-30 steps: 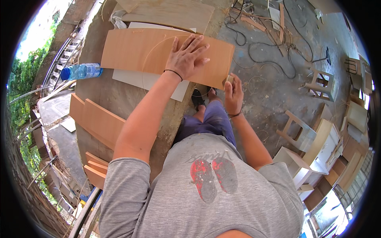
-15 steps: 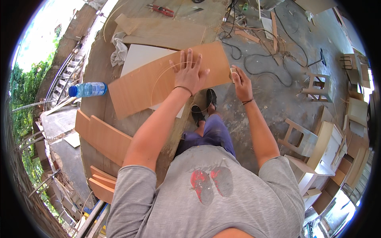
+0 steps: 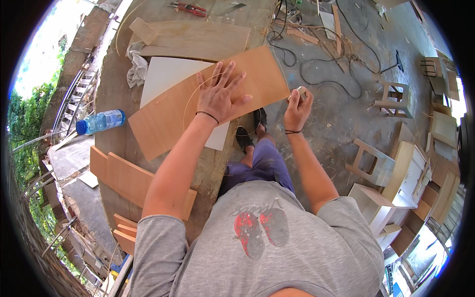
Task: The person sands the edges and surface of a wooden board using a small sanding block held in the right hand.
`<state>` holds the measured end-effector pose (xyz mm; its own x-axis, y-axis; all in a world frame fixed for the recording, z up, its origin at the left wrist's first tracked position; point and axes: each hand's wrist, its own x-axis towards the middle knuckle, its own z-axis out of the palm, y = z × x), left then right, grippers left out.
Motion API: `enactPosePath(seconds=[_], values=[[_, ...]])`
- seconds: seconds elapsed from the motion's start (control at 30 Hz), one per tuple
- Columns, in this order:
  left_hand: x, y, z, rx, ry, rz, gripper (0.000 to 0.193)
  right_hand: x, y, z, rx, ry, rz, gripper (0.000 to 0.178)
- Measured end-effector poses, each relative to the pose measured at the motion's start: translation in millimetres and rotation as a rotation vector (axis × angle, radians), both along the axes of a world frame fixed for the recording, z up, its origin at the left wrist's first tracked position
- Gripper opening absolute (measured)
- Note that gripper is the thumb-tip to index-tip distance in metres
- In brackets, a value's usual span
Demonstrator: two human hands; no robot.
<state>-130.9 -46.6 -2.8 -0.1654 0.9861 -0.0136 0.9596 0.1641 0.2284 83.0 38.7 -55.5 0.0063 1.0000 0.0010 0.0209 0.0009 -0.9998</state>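
Observation:
A long orange-brown wooden board [image 3: 262, 74] lies slantwise across the workbench, its right end jutting past the bench edge. My left hand [image 3: 217, 94] presses flat on it with fingers spread. Just off the board's right end, my right hand [image 3: 298, 108] is closed on a small pale block [image 3: 301, 92], mostly hidden by the fingers, so its exact kind does not show. A thin pale strip [image 3: 186, 110] curves in a loop over the board and beside my left wrist. Beneath the board rests a white panel [image 3: 168, 74].
On the bench [image 3: 118, 153] lie a blue-capped water bottle [image 3: 101, 122], a white rag [image 3: 135, 69], red-handled pliers [image 3: 190, 9] and more cut boards [image 3: 128, 173]. Black cables [image 3: 316, 62] and wood scraps cover part of the floor. Stools [image 3: 396, 99] and cabinet pieces [image 3: 403, 173] stand at right.
My right hand has dropped slightly away from the board's right corner. The board and my left hand appear shifted a little left, as does most of the scene, since the view has moved.

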Motion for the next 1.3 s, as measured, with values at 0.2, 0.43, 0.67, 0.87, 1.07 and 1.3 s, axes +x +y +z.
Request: enactPosePath(seconds=[0.2,0.43,0.67,0.87,1.07,1.3], values=[[1.1,1.1,2.6,0.018,-0.038,-0.017,0.061,-8.8,-7.0,-6.2,0.027,0.044,-0.128,0.03],[-3.0,0.4,-8.1,0.084,-0.004,-0.003,0.055,-18.8,-14.5,2.1,-0.003,0.044,-0.165,0.032],[-3.4,0.2,-10.0,0.112,-0.004,-0.01,0.051,-25.3,-20.8,5.5,-0.029,0.045,-0.208,0.032],[-0.3,1.6,-9.4,0.105,-0.024,0.03,0.047,-24.0,-24.8,-6.1,-0.036,-0.071,-0.211,0.034],[-2.7,-0.4,-14.6,0.091,0.016,0.04,0.045,-33.5,-36.9,-5.7,-0.019,-0.161,-0.208,0.032],[-3.1,4.0,-20.4,0.135,0.016,0.062,0.045,-50.9,-80.4,10.6,-0.04,-0.334,-0.126,0.04]])
